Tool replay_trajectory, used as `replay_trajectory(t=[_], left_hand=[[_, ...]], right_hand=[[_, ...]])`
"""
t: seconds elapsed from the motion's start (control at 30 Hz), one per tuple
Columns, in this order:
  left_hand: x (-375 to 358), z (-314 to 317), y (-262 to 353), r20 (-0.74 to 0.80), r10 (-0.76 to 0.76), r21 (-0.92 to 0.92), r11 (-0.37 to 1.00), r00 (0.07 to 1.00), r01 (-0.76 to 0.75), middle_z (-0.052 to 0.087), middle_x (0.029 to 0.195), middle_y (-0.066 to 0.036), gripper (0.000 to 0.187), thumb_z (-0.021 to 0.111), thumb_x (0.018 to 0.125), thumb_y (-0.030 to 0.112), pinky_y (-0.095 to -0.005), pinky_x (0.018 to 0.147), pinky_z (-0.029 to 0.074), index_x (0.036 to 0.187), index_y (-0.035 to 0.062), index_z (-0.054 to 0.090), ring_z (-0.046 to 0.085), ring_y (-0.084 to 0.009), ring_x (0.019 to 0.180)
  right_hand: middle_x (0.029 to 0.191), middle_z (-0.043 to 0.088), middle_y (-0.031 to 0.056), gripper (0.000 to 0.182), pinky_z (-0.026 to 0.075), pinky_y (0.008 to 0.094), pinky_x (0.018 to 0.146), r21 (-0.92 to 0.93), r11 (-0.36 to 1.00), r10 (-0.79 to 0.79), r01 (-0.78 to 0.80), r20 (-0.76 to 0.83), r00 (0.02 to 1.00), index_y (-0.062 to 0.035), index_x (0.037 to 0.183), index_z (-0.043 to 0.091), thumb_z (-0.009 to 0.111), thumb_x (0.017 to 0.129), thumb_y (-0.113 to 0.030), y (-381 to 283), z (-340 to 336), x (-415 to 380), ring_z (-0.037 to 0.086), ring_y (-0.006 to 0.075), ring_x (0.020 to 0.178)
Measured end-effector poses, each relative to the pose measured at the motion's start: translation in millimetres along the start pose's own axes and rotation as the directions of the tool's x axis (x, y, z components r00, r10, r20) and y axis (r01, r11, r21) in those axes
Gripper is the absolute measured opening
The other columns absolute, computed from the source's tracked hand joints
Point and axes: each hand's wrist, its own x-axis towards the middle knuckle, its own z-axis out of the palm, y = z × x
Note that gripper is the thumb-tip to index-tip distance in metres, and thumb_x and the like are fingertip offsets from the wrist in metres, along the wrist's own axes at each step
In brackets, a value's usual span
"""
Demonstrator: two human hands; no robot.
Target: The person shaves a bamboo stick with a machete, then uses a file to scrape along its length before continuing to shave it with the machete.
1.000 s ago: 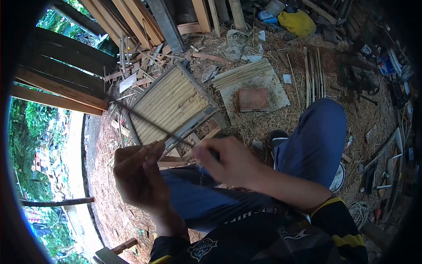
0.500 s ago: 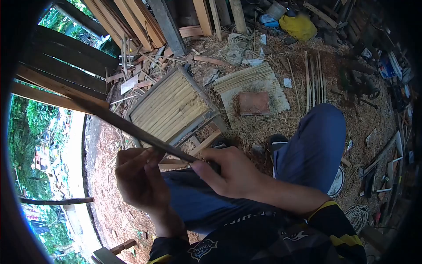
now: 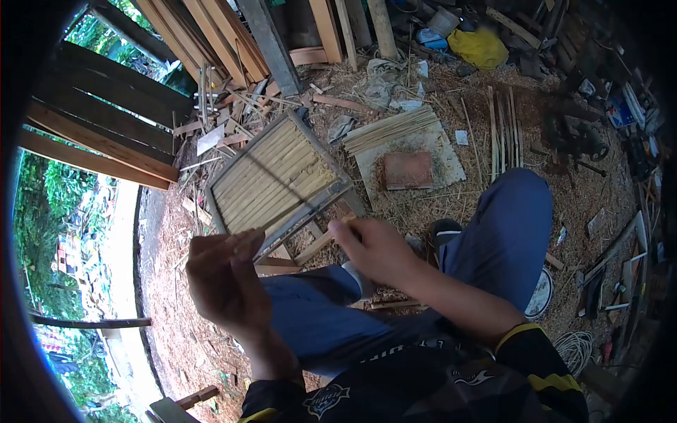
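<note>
My left hand [image 3: 229, 285] is closed in a pinch on a thin pale strip [image 3: 262, 228], apparently wood or bamboo, most of it hidden by the fingers. My right hand [image 3: 377, 250] is wrapped round the near end of a long, thin dark blade [image 3: 282, 180], seen nearly edge-on; its handle is hidden in the fist. The blade points away to the upper left, over a wooden frame [image 3: 271, 169] filled with pale slats. Both hands are above my lap, apart from each other.
A reddish block [image 3: 409, 170] and a bundle of thin strips [image 3: 395, 129] lie on a pale board [image 3: 446, 151]. Long sticks [image 3: 502, 130] lie beyond my knee. Planks [image 3: 218, 39] lean at the back. Coiled cord [image 3: 572, 350] lies at right; shavings cover the ground.
My right hand has drawn slightly up and away from the left, and the blade has swung from across my left fingers to farther out over the frame. My left hand has barely moved.
</note>
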Motion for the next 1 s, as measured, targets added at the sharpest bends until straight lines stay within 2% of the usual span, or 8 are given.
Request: replay_trajectory(t=[0.1, 0.23, 0.33, 0.47, 0.57, 0.67, 0.77, 1.0], left_hand=[[1, 3, -1, -0.009, -0.009, -0.009, 1.000, 1.000, 0.009, 0.059, 0.100, -0.018, 0.012, 0.054, 0.096, -0.010, -0.0331, 0.080, 0.065, 0.108, -0.0084, 0.056, 0.067, -0.0223, 0.092], [4, 0, 1, 0.013, -0.027, 0.053, 0.998, 1.000, 0.026, 0.059, 0.100, -0.019, 0.011, 0.054, 0.097, -0.010, -0.0335, 0.081, 0.065, 0.107, -0.0088, 0.056, 0.067, -0.0221, 0.093], [4, -1, -3, 0.017, 0.050, 0.006, 0.999, 0.999, -0.050, 0.059, 0.100, -0.019, 0.011, 0.054, 0.097, -0.010, -0.0331, 0.081, 0.065, 0.107, -0.0094, 0.056, 0.067, -0.0217, 0.092], [5, 0, -4, -0.013, 0.000, -0.008, 1.000, 1.000, 0.000, 0.059, 0.100, -0.019, 0.010, 0.054, 0.097, -0.010, -0.0335, 0.082, 0.065, 0.107, -0.0096, 0.056, 0.067, -0.0212, 0.091], [6, -2, -2, 0.012, -0.002, 0.041, 0.999, 1.000, 0.001, 0.059, 0.101, -0.019, 0.011, 0.055, 0.096, -0.011, -0.0343, 0.082, 0.065, 0.107, -0.0100, 0.055, 0.066, -0.0210, 0.092], [6, -1, -3, -0.022, -0.001, -0.002, 1.000, 1.000, 0.000, 0.059, 0.099, -0.018, 0.011, 0.056, 0.096, -0.011, -0.0337, 0.081, 0.065, 0.107, -0.0097, 0.055, 0.066, -0.0211, 0.093], [7, 1, -7, -0.072, -0.013, -0.023, 1.000, 0.997, 0.012, 0.058, 0.098, -0.016, 0.011, 0.056, 0.095, -0.012, -0.0324, 0.080, 0.065, 0.106, -0.0088, 0.055, 0.065, -0.0194, 0.092], [13, 0, -12, -0.133, 0.017, 0.096, 0.995, 0.991, -0.005, 0.056, 0.097, -0.013, 0.009, 0.058, 0.096, -0.011, -0.0303, 0.079, 0.065, 0.104, -0.0087, 0.055, 0.061, -0.0152, 0.088]], right_hand=[[0.059, 0.056, 0.0165, 0.053, 0.045, 0.0432, 0.056, 0.052, 0.969, -0.245, 0.243, 0.034, 0.969, 0.0014, 0.080, 0.063, 0.050, 0.106, -0.043, -27, -3, -20, 0.058, 0.0316, 0.053], [0.058, 0.056, 0.0159, 0.043, 0.043, 0.0403, 0.053, -0.052, 0.997, 0.051, -0.050, 0.011, 0.999, 0.0002, 0.077, 0.062, 0.058, 0.103, -0.034, 9, 0, 7, 0.057, 0.0290, 0.049], [0.058, 0.056, 0.0160, 0.044, 0.043, 0.0401, 0.052, -0.042, 0.999, -0.005, 0.005, -0.004, 1.000, -0.0003, 0.075, 0.062, 0.058, 0.103, -0.034, 1, -1, -3, 0.056, 0.0287, 0.049], [0.059, 0.058, 0.0224, 0.060, 0.049, 0.0496, 0.060, 0.024, 0.984, -0.178, 0.177, 0.065, 0.982, 0.0011, 0.079, 0.066, 0.048, 0.105, -0.051, -22, -4, -18, 0.066, 0.0406, 0.062], [0.059, 0.057, 0.0165, 0.050, 0.045, 0.0414, 0.057, -0.044, 0.996, 0.079, -0.078, 0.029, 0.996, 0.0012, 0.081, 0.065, 0.054, 0.104, -0.041, 25, 5, 8, 0.059, 0.0298, 0.054], [0.061, 0.058, 0.0159, 0.055, 0.045, 0.0412, 0.058, -0.051, 0.990, 0.130, -0.130, -0.016, 0.991, 0.0014, 0.079, 0.065, 0.052, 0.105, -0.045, 30, 0, 12, 0.058, 0.0283, 0.056], [0.062, 0.059, 0.0149, 0.064, 0.045, 0.0412, 0.060, -0.036, 0.997, -0.060, 0.061, 0.035, 0.998, 0.0024, 0.079, 0.065, 0.045, 0.106, -0.052, 6, 0, -2, 0.059, 0.0261, 0.058], [0.061, 0.057, 0.0056, 0.061, 0.044, 0.0377, 0.060, 0.046, 0.977, 0.209, -0.208, -0.033, 0.977, -0.0013, 0.077, 0.062, 0.046, 0.106, -0.052, 40, 8, 18, 0.055, 0.0188, 0.057]])
